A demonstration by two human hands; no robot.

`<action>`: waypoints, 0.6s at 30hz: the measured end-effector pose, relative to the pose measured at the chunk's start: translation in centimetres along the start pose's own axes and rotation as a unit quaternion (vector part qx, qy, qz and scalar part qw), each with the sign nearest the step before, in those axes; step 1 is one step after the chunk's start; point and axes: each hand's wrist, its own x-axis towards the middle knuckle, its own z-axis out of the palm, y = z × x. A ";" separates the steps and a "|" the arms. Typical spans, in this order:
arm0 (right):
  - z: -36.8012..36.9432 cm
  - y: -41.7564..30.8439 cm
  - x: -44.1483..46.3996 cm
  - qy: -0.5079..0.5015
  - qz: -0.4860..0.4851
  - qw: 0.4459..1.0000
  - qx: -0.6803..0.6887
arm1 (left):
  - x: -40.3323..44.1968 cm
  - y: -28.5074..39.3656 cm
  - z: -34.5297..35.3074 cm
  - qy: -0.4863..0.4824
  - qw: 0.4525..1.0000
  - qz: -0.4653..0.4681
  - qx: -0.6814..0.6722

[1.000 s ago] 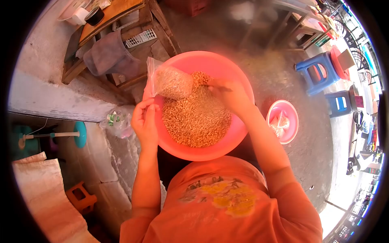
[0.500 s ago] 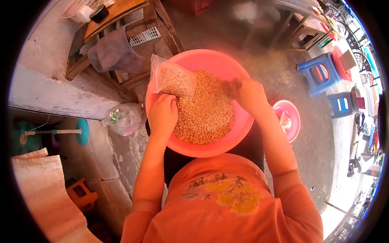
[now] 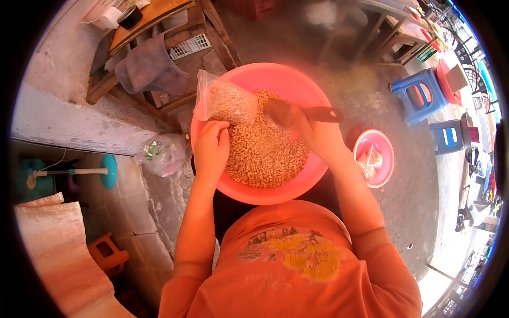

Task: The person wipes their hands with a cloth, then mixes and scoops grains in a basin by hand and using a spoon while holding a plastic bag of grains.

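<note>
A large pink basin (image 3: 305, 175) in my lap holds a heap of tan grain (image 3: 268, 159). A clear zip bag (image 3: 231, 102), filled with similar pieces, lies tilted over the basin's upper left side. My left hand (image 3: 212, 146) is at the bag's lower edge, fingers pinched together against it. In my right hand (image 3: 321, 139) is a dark brown scoop (image 3: 280, 113), above the grain beside the bag. The scoop's flat handle with a hole points right, past my fingers. Its load, if any, is blurred.
On the floor to the right stands a small pink basin (image 3: 389, 159) with filled bags in it. Blue stools (image 3: 421, 95) are farther right. A wooden table (image 3: 154, 21) with a hanging cloth (image 3: 148, 66) is at upper left, and a plastic bag (image 3: 164, 153) lies below it.
The scoop has swung up and left toward the zip bag, its handle now showing to the right. My right hand has shifted slightly left and down. My left hand has barely moved.
</note>
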 end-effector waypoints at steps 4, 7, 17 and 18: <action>0.5 1.5 0.3 0.115 -0.074 0.983 -0.121 | 0.5 -2.8 0.4 -0.130 0.991 -0.015 0.008; -0.1 2.5 -0.5 0.051 -0.062 0.959 -0.273 | 1.5 -2.7 0.4 -0.224 0.973 -0.054 0.025; 0.9 1.1 -2.1 -0.185 0.014 0.955 -0.230 | 1.3 -1.1 1.6 -0.275 0.941 -0.146 0.129; 1.2 0.6 -2.2 -0.189 0.032 0.964 -0.187 | 1.0 -1.1 1.7 -0.273 0.944 -0.143 0.120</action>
